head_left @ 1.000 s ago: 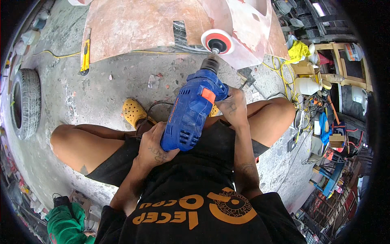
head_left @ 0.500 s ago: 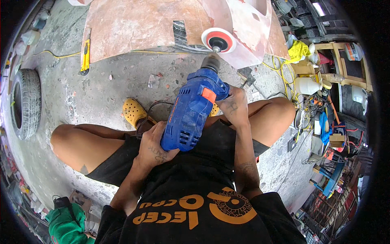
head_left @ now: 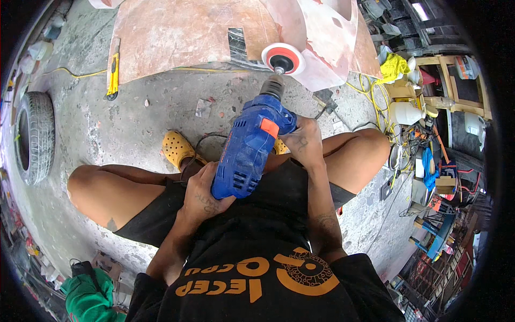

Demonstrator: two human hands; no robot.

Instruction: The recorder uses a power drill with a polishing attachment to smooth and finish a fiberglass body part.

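A blue power drill (head_left: 247, 145) with an orange switch is held between my two hands, its chuck pointing away from me. My left hand (head_left: 201, 190) grips the rear of the drill. Round the front side handle my right hand (head_left: 304, 140) is closed, its fingers partly hidden. On the chuck sits a round sanding disc (head_left: 296, 56) with a white rim, red ring and black centre. The disc is at the near edge of a curved, whitish-pink molded panel (head_left: 324, 64); whether they touch I cannot tell.
A flat brownish sheet (head_left: 171, 37) lies ahead, with a yellow utility knife (head_left: 113, 75) on its left edge. A tire (head_left: 40, 137) stands at left. Yellow cord (head_left: 378, 104), a white jug (head_left: 405, 113) and cluttered tools line the right. My foot wears a yellow clog (head_left: 176, 147).
The drill and its disc have shifted slightly left and toward the far side, with both hands still on it. My right hand moved a little left along with it.
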